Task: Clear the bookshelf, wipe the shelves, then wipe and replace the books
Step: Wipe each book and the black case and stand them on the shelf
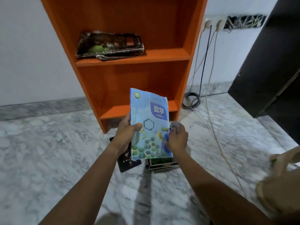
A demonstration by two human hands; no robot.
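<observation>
Blue book point(151, 127) btwn our hands: left hand point(126, 133) grips its left edge, right hand point(177, 140) pinches grey cloth point(176, 126) vs cover; long axis points at far shelf point(139, 58).

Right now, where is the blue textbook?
Centre of the head view, before the orange bookshelf: the left hand grips the blue textbook by its left edge, the right hand presses a grey cloth to its cover.

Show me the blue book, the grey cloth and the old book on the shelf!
blue maths textbook point(151, 120): head view, middle of its front cover.
grey cloth point(176, 126): head view, the bunched part that shows.
worn book point(110, 44): head view, middle of its top cover.
</observation>
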